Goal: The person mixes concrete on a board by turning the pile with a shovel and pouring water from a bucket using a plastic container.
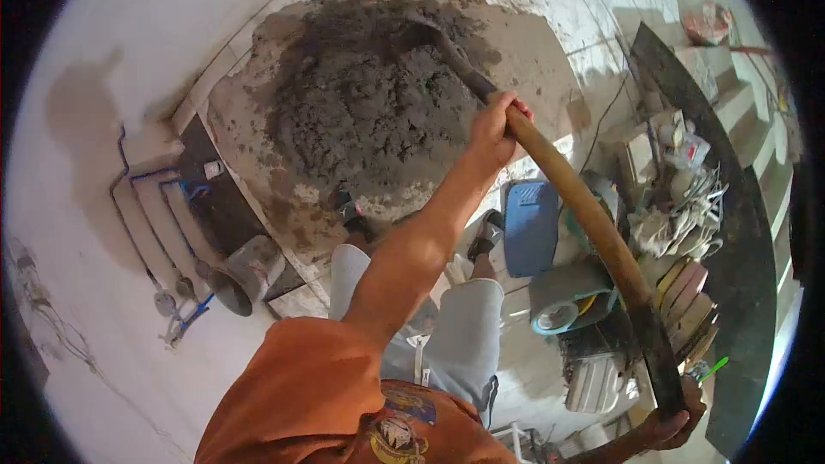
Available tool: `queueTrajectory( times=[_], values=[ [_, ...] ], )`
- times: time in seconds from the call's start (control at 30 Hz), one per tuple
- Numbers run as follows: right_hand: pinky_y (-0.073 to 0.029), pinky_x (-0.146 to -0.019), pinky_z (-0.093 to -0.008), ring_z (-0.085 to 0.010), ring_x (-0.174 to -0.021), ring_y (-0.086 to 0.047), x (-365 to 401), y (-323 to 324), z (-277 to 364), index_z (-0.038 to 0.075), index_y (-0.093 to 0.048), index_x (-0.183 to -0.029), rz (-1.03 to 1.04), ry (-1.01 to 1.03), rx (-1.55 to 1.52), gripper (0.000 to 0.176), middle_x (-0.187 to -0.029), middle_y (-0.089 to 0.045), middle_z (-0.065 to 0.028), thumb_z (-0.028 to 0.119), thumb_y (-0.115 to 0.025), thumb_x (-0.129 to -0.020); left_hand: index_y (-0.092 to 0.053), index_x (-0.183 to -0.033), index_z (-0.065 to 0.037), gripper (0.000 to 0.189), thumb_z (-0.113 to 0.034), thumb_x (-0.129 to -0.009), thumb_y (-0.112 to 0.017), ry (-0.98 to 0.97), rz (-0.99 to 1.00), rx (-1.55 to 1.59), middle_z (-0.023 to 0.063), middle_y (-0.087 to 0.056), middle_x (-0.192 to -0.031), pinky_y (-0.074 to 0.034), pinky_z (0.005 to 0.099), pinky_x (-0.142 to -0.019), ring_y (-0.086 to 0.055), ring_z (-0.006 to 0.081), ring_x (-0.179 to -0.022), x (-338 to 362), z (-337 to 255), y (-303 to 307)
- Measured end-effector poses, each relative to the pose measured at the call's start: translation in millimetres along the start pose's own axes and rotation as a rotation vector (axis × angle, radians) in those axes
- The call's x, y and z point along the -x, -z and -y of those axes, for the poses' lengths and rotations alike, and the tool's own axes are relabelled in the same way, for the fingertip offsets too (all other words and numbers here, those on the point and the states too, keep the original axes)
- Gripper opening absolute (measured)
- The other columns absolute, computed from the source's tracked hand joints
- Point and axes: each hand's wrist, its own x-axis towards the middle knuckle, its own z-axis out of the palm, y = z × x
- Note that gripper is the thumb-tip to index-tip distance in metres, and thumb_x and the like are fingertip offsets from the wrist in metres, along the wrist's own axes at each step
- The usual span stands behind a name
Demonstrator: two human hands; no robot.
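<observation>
A pile of wet grey mortar (352, 103) lies spread on the floor. The long wooden handle of a shovel (584, 193) crosses from the lower right up to this pile. Its dark metal end dips into the mortar near the top, so the blade's shape is mostly hidden. My left hand (498, 129) is closed around the lower part of the shaft, near the metal socket. Down at the right, my right hand (675, 423) grips the handle's far end.
A bucket (249, 275) lies tipped at the left by the wall. A blue-grey plastic piece (530, 228) and a round container (571, 296) are right of my legs. Piled clutter (679, 198) sits beside a dark curved slab (730, 249), with steps (748, 120) beyond.
</observation>
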Motion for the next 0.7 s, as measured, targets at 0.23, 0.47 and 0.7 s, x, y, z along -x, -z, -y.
queueTrajectory(
  times=[0.23,0.47,0.7],
  values=[
    [-0.036,-0.041,-0.0322,-0.0207,-0.044,-0.045,-33.6,-88.4,303.7,0.012,-0.044,-0.053,0.258,0.752,-0.513,0.035,-0.051,-0.041,-0.0035,0.027,-0.073,-0.066,-0.05,-0.075,-0.006,0.018,-0.02,-0.085,-0.055,0.093,-0.135,-0.43,0.0071,-0.05,-0.059,-0.045,0.0305,-0.055,-0.052,0.0198,-0.052,16.9,-102.1,139.6],
    [-0.034,-0.039,-0.0306,-0.017,-0.041,-0.043,-31.3,36.8,281.1,0.012,-0.045,-0.056,0.339,0.925,-0.54,0.036,-0.049,-0.038,-0.0005,0.03,-0.073,-0.069,-0.047,-0.076,-0.004,0.022,-0.022,-0.087,-0.052,-0.076,-0.132,-0.195,0.0071,-0.05,-0.064,-0.046,0.036,-0.051,-0.052,0.0205,-0.051,161.5,-77.1,12.1],
    [-0.038,-0.04,-0.0325,-0.0195,-0.043,-0.047,-21.8,-7.9,288.9,0.011,-0.048,-0.059,0.5,1.016,-0.361,0.029,-0.05,-0.043,-0.0017,0.027,-0.071,-0.068,-0.046,-0.082,-0.007,0.023,-0.029,-0.088,-0.053,-0.032,-0.159,-0.137,0.005,-0.05,-0.064,-0.044,0.0326,-0.049,-0.052,0.0181,-0.056,116.4,-69.4,98.3]
  ],
)
